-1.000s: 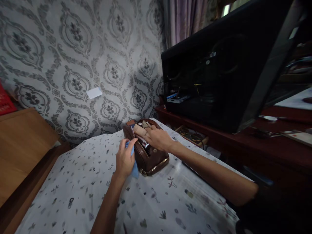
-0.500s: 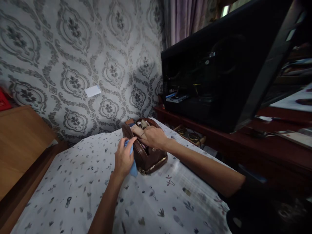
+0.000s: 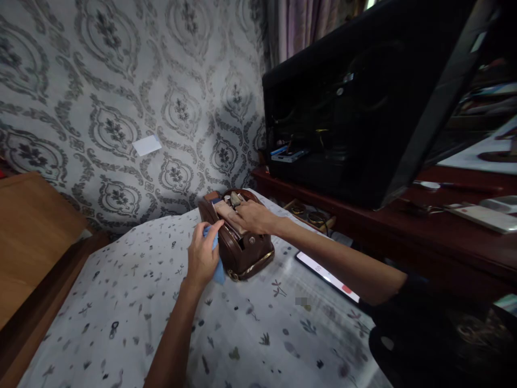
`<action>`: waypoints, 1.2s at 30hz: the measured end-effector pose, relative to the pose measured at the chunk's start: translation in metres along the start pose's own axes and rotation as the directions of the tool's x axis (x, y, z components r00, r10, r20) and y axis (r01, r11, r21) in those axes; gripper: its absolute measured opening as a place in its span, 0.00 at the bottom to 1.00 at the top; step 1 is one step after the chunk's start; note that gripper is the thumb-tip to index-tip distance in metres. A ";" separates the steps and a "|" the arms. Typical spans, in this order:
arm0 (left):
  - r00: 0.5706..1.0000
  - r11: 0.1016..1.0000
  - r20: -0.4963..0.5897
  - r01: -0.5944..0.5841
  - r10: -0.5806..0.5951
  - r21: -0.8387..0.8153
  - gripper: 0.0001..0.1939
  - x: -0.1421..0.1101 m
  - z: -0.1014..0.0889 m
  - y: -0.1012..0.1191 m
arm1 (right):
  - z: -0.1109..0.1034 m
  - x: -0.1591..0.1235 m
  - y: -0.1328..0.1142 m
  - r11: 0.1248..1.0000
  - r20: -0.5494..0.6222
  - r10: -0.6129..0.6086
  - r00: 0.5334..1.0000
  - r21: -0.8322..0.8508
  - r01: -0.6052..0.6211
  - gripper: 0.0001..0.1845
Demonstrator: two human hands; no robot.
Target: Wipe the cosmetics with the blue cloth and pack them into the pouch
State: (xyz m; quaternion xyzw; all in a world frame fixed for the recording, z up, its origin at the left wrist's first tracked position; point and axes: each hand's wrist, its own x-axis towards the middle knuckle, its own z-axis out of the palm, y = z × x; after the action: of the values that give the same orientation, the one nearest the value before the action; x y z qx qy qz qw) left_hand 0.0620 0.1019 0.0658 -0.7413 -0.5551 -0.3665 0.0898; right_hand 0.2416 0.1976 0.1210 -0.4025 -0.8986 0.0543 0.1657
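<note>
Between your hands, the open brown leather bag (image 3: 252, 260) is sitting; your left hand (image 3: 203, 254) is pinching a soft blue cloth (image 3: 218, 269) against its side, your right (image 3: 254, 217) reaching inside, fingertips hidden.

Two hands (image 3: 203, 254), one bag (image 3: 249, 260), one cloth (image 3: 219, 272)

Grey-white damask wallpaper (image 3: 121, 108) across the back here, purple curtain (image 3: 301, 27) hanging at its right edge, dark red desk (image 3: 436, 196) along the right, light dim.
</note>
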 end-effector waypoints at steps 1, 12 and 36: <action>1.000 1.000 0.004 0.000 0.000 -0.001 0.29 0.000 0.000 0.000 | -0.001 0.001 0.003 1.000 0.007 -0.013 1.000 0.009 0.013 0.19; 1.000 1.000 0.012 -0.010 0.010 -0.009 0.30 0.001 -0.002 0.001 | -0.012 -0.012 -0.002 0.998 0.026 -0.044 0.999 0.048 0.043 0.15; 0.999 1.000 -0.053 -0.004 0.005 0.013 0.33 -0.003 0.008 0.000 | 0.027 -0.092 0.009 0.958 -0.171 0.035 0.985 0.287 0.016 0.16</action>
State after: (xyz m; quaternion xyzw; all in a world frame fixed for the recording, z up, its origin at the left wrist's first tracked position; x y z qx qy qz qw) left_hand 0.0650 0.1042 0.0583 -0.7319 -0.5532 -0.3823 0.1102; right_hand 0.2954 0.1364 0.0706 -0.3817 -0.8613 0.1498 0.3002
